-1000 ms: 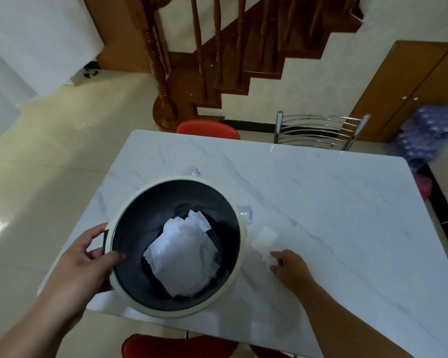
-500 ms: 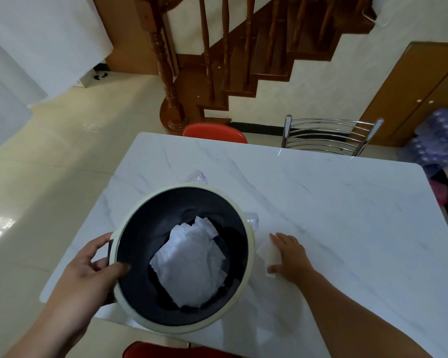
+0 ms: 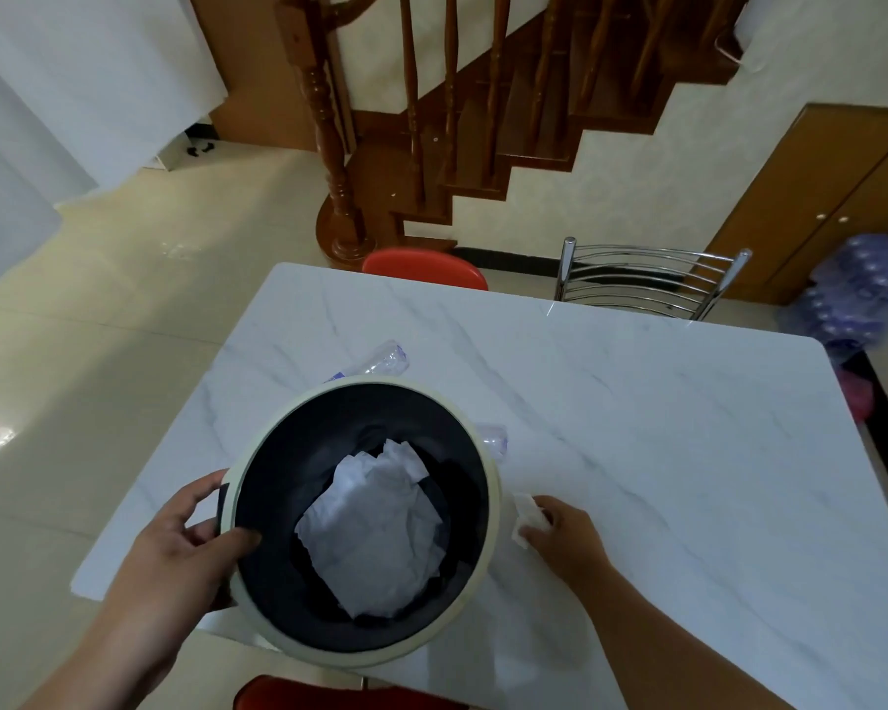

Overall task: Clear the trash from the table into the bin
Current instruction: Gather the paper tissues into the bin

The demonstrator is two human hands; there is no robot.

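Note:
My left hand (image 3: 185, 545) grips the left rim of a round cream bin (image 3: 488, 484) with a dark inside, held over the near left part of the white marble table (image 3: 662, 453). Crumpled white paper (image 3: 375, 530) lies in the bin. My right hand (image 3: 565, 535) rests on the table just right of the bin, fingers closed on a small white tissue (image 3: 526, 512). A clear plastic bottle (image 3: 375, 361) lies on the table behind the bin. Another clear plastic piece (image 3: 496, 438) peeks out at the bin's right edge.
A red chair (image 3: 426, 269) and a metal chair (image 3: 647, 284) stand at the table's far side. Another red seat (image 3: 329, 696) is at the near edge. A wooden staircase (image 3: 431, 146) rises beyond. Purple bottle packs (image 3: 862, 294) sit at the right.
My right hand has slid the tissue toward the bin and closed on it. The bin has shifted slightly nearer, uncovering more of the bottle behind it.

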